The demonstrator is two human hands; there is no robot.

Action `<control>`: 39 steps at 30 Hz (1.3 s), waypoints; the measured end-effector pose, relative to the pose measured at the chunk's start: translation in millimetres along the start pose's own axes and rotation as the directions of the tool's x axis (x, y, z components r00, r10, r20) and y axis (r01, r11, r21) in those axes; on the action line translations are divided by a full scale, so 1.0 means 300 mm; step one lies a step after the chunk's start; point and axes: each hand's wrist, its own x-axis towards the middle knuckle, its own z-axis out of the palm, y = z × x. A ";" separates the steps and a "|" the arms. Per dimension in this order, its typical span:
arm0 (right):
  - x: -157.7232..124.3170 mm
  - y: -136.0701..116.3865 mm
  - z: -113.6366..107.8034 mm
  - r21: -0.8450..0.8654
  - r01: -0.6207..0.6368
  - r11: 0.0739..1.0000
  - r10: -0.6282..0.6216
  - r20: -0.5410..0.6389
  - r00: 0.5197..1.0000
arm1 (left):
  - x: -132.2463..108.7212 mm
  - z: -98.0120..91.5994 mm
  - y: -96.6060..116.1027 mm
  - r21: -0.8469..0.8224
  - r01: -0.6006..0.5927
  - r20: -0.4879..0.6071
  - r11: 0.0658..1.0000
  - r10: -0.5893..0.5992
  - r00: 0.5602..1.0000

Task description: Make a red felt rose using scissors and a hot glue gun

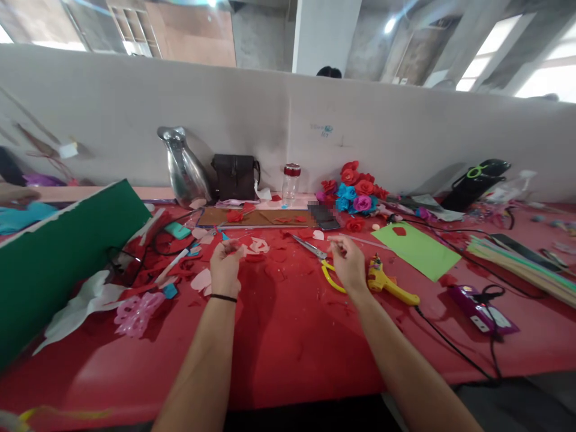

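My left hand [225, 267], a dark band at its wrist, hovers over the left-centre of the red table. Its fingers are curled together beside pale pink paper petals [258, 245]; what they pinch, if anything, cannot be made out. To the right, my right hand [348, 261] has thumb and fingertips brought together, and anything between them is too small to tell. Scissors [332, 277] with yellow handles lie just left of it, partly hidden by the hand. Close on its other side rests a yellow hot glue gun [391, 283].
Paper roses [355, 186], a glass jar [291, 183], a black bag [236, 177] and a steel jug [183, 168] stand along the partition. A green board [81, 258] rises at left, with another person's hand [18, 195] beyond. A purple power strip [483, 312] and cords lie right.
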 end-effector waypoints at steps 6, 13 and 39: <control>-0.002 -0.041 0.026 -0.483 0.267 0.834 -0.123 0.309 0.943 | -0.016 0.002 0.016 -0.020 0.084 0.122 0.996 -0.081 0.989; -0.055 -0.035 0.088 -0.441 0.218 0.871 -0.064 0.338 0.939 | -0.035 0.017 -0.010 0.053 0.187 0.260 0.981 -0.194 0.946; -0.074 -0.117 0.109 0.784 -0.531 0.321 0.331 0.432 0.839 | -0.213 0.107 -0.043 0.082 0.088 0.503 0.993 -0.117 0.856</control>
